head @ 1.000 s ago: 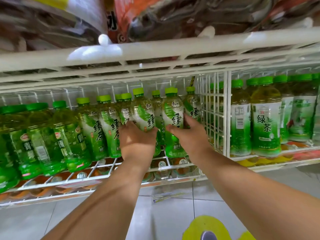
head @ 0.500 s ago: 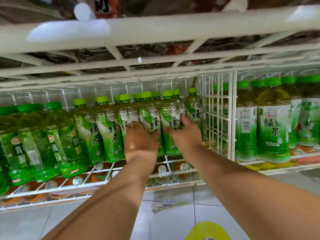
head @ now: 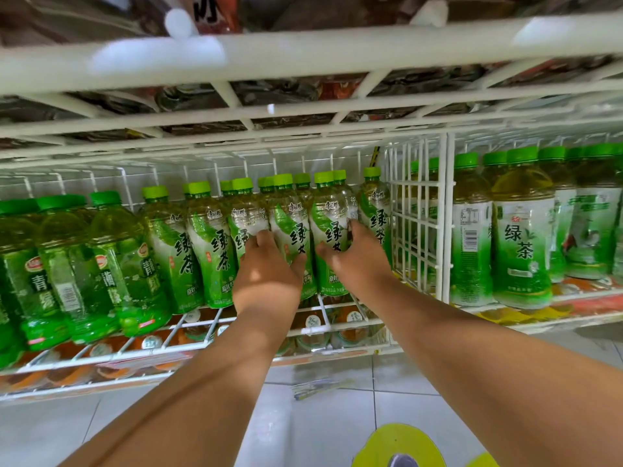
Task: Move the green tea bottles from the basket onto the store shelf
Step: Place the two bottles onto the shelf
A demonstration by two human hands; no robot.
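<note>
The left hand (head: 268,281) gripped one bottle (head: 290,230) and the right hand (head: 354,261) another (head: 328,227); both stood on the shelf (head: 323,310), seemingly being pushed back into line.

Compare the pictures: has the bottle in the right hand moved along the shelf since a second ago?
Yes. The bottle in the right hand has gone deeper into the shelf, away from the front rail, closing up with the row behind.

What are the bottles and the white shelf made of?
The green tea bottles look like clear, shiny plastic: the tea shows through, with glossy printed labels and green caps. The shelf looks like metal wire painted white, thin rods crossed into a grid.
</note>
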